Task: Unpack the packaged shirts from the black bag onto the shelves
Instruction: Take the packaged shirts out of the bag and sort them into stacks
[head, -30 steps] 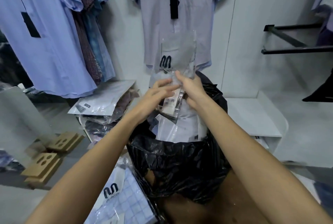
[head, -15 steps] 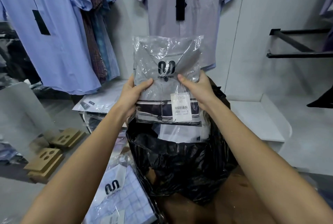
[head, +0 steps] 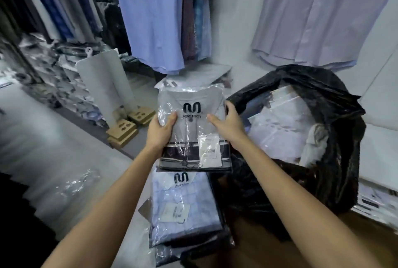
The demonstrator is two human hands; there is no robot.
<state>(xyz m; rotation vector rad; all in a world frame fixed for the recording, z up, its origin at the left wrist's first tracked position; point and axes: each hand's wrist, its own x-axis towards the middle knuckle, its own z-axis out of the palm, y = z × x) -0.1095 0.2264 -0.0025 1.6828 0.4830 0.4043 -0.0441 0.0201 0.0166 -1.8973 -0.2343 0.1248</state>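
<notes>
Racks of hanging shirts (head: 155, 20) line the wall at twelve o'clock, most of them pale blue, with one lilac shirt (head: 318, 15) hanging off at one o'clock. Below them a grey floor (head: 64, 160) runs past a leaning white board (head: 103, 86) and two cardboard blocks (head: 129, 125) at ten o'clock.

Both hands hold a grey pack (head: 191, 130), a folded shirt with a dark striped band sealed in clear plastic, out in front at twelve o'clock. The left hand (head: 160, 131) grips its left edge, thumb on top near the printed logo and fingers hidden beneath. The right hand (head: 229, 125) grips the right edge the same way, thumb lying across the front. A white label (head: 210, 149) sits on the pack's lower right.

The pack hangs just above a stack (head: 185, 207) of more packs at six o'clock, topped by a blue checked one with the same logo. Another pack (head: 193, 76) lies beyond at twelve o'clock.

The black bag (head: 336, 160) stands open at three o'clock, just beside the right hand, with several packed shirts (head: 280, 130) showing inside it. White shelves (head: 379, 117) sit behind the bag.
</notes>
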